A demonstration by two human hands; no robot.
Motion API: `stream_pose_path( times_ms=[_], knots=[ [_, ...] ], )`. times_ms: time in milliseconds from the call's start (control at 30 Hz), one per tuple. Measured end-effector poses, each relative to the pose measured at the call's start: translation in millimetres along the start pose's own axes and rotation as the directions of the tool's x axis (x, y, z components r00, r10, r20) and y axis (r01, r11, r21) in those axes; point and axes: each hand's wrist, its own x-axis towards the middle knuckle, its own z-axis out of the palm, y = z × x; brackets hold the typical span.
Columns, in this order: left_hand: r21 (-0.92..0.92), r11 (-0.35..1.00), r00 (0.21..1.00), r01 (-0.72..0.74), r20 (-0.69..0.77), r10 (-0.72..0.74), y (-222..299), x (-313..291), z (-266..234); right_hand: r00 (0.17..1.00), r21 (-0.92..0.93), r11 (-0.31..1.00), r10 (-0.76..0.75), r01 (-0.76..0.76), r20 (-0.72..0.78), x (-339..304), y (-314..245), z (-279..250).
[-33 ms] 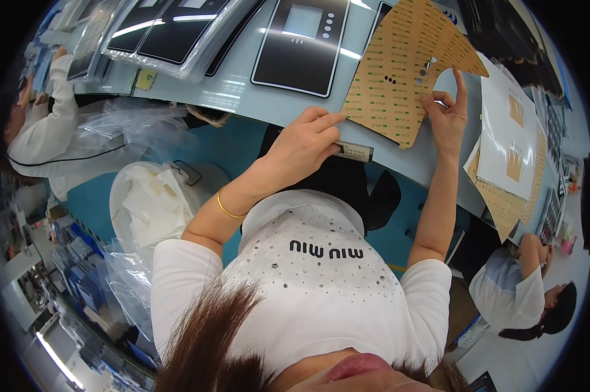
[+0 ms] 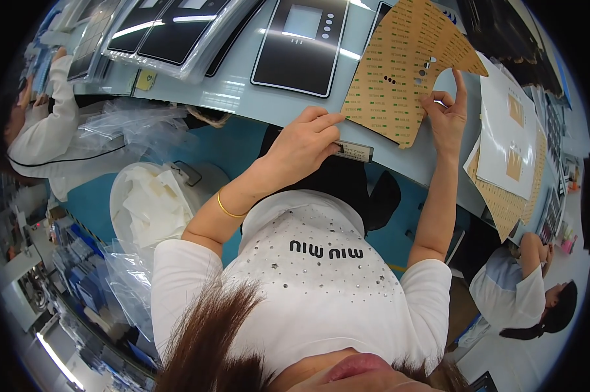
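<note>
A tan adhesive-backed sheet (image 2: 389, 98) with green print and small cut-out holes stands out over the table in front of me, its far part bent to the right. My left hand (image 2: 308, 140) is closed, thumb and forefinger at the sheet's near left corner. On the other side, my right hand (image 2: 447, 121) pinches the sheet's right edge between thumb and curled fingers, with the forefinger stretched upward. A black panel (image 2: 297, 55) with a clear window and a row of round holes lies flat to the left of the sheet.
Bagged black panels (image 2: 177, 32) lie at the far left of the table (image 2: 236, 91). White and tan sheets (image 2: 504, 140) are stacked at right. Below the table edge are a white bin (image 2: 126, 189) with paper scraps and clear plastic bags (image 2: 131, 124). Co-workers sit at left and right.
</note>
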Motion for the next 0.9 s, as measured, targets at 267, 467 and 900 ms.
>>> stream_pose_path(
  times_ms=[267, 467, 900],
  knots=[
    [0.095, 0.994, 0.999, -0.05, 0.019, 0.048, 2, 2, 3, 1.0, -0.002, 1.0, 0.004, -0.004, -0.003, -1, -1, 2],
    [0.118, 0.992, 0.999, -0.041, 0.001, 0.041, 3, 0, 7, 1.0, -0.047, 0.999, 0.007, -0.008, -0.021, 0, -2, 3],
    [0.09, 0.995, 0.999, -0.034, -0.036, 0.037, 1, 1, 8, 0.999, -0.106, 0.994, 0.03, -0.033, -0.031, 1, -9, 7]
  ],
)
